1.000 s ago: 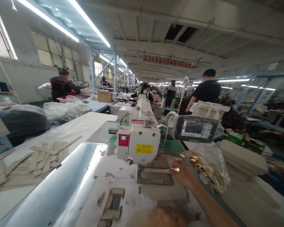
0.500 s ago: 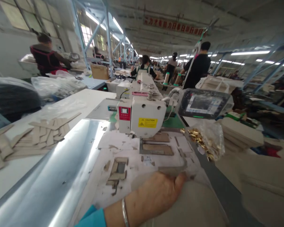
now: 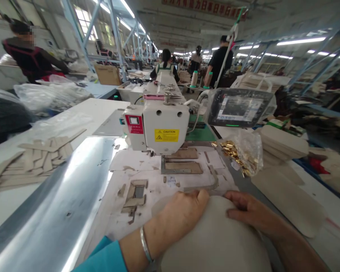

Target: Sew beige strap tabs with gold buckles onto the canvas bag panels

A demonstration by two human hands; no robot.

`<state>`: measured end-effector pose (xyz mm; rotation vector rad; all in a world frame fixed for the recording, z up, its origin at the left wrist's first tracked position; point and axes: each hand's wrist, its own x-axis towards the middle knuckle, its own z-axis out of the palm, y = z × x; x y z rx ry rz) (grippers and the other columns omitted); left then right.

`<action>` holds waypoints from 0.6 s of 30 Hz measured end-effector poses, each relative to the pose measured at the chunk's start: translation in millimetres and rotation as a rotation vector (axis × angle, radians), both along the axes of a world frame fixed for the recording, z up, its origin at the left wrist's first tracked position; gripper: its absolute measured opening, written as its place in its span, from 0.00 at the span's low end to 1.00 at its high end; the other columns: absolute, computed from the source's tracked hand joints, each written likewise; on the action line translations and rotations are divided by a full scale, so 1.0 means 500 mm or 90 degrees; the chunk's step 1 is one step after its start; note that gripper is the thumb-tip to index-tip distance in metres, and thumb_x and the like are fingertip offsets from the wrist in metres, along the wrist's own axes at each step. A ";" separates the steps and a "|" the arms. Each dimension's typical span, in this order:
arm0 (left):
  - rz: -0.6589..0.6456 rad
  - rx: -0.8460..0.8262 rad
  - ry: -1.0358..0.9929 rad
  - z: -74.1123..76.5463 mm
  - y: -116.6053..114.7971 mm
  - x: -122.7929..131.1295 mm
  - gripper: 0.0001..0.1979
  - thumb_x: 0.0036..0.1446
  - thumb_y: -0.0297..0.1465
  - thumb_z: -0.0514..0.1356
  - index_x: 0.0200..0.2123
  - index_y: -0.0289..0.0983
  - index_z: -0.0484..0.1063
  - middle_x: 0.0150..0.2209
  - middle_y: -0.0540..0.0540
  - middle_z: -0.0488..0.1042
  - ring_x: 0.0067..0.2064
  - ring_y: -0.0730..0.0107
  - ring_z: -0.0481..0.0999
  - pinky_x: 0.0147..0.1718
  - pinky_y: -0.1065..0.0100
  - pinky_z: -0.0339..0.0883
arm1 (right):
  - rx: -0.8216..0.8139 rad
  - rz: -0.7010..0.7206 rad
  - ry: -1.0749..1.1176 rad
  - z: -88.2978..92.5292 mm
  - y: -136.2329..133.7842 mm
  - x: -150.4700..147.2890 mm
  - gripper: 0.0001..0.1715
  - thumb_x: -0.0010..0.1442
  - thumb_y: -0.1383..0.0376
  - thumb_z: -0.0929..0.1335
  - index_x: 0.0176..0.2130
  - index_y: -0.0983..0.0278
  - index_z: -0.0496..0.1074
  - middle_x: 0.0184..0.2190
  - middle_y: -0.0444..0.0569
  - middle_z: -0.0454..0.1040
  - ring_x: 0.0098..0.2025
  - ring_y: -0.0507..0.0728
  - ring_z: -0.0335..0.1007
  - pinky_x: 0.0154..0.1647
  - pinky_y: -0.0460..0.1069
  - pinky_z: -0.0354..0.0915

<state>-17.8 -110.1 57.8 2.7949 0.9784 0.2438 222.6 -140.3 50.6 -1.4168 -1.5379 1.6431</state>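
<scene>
A large beige panel (image 3: 215,241), rounded at the edges, fills the front of the view below the sewing machine head. My left hand (image 3: 184,207), a silver bangle at its wrist, is closed on the panel's far edge. On the panel's right side, my right hand (image 3: 248,211) pinches the edge between thumb and fingers. Beyond both hands lies a white template sheet (image 3: 155,166) with tan strips stuck on it. The sewing machine (image 3: 166,122) stands over the sheet's far end, close to a metal clamp frame (image 3: 183,170).
Loose beige strips (image 3: 42,156) are heaped at left beside a shiny metal plate (image 3: 73,204). Gold-coloured metal pieces (image 3: 238,155) spill from a clear bag at right. Stacked beige panels (image 3: 283,143) and a control screen (image 3: 240,107) stand nearby. People work farther back.
My right hand has come into view and taken hold of the panel's right edge. More of the panel shows, apparently lifted. The camera view has shifted slightly.
</scene>
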 end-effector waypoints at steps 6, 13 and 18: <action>0.098 -0.081 -0.028 -0.009 0.006 0.009 0.12 0.60 0.18 0.47 0.45 0.36 0.58 0.35 0.44 0.77 0.34 0.59 0.80 0.30 0.63 0.74 | -0.160 -0.031 0.112 -0.002 -0.030 0.039 0.32 0.50 0.54 0.75 0.51 0.65 0.71 0.32 0.49 0.78 0.29 0.56 0.75 0.36 0.52 0.73; 0.174 -0.144 -0.074 -0.013 0.019 0.015 0.10 0.67 0.28 0.49 0.51 0.37 0.59 0.35 0.44 0.78 0.36 0.57 0.81 0.33 0.62 0.74 | -0.151 -0.306 0.082 0.010 -0.036 0.047 0.31 0.50 0.56 0.75 0.51 0.64 0.72 0.32 0.52 0.80 0.34 0.63 0.78 0.36 0.54 0.75; 0.139 -0.099 -0.165 -0.012 0.007 0.006 0.22 0.65 0.29 0.53 0.61 0.39 0.52 0.55 0.40 0.70 0.42 0.63 0.79 0.38 0.65 0.74 | -0.057 -0.455 -0.077 0.027 0.062 0.121 0.18 0.50 0.61 0.75 0.41 0.62 0.74 0.28 0.54 0.80 0.26 0.62 0.77 0.25 0.53 0.73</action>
